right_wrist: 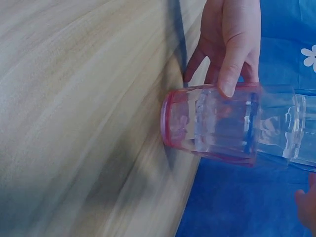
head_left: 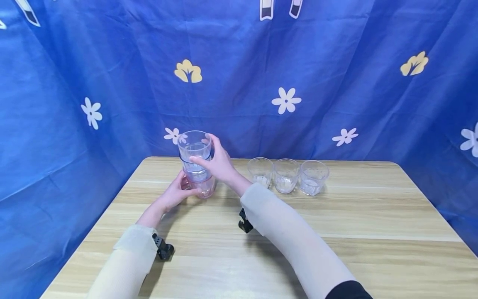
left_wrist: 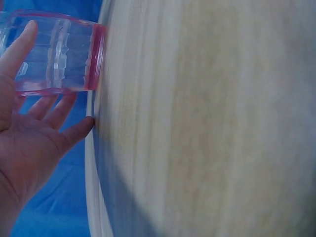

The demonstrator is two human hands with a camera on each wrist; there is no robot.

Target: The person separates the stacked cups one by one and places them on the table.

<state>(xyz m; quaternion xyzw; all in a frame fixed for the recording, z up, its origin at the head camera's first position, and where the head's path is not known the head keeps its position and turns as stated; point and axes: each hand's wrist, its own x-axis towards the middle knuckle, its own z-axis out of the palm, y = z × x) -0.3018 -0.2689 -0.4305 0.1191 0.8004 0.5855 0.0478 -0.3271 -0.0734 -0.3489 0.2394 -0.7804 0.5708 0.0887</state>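
Stacking, it seems, left of the frame's centre: your left grip holds the pink cup, right grip the top clear cup; next calls for gentle seating.

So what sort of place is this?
Perhaps a makeshift filming booth: a blue curtain hangs around three sides of the table, and black gadgets, likely cameras, sit at both cuffs.

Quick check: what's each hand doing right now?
Left hand: holding the pink-tinted cup at the bottom of the stack.
Right hand: holding the clear cup at the top.
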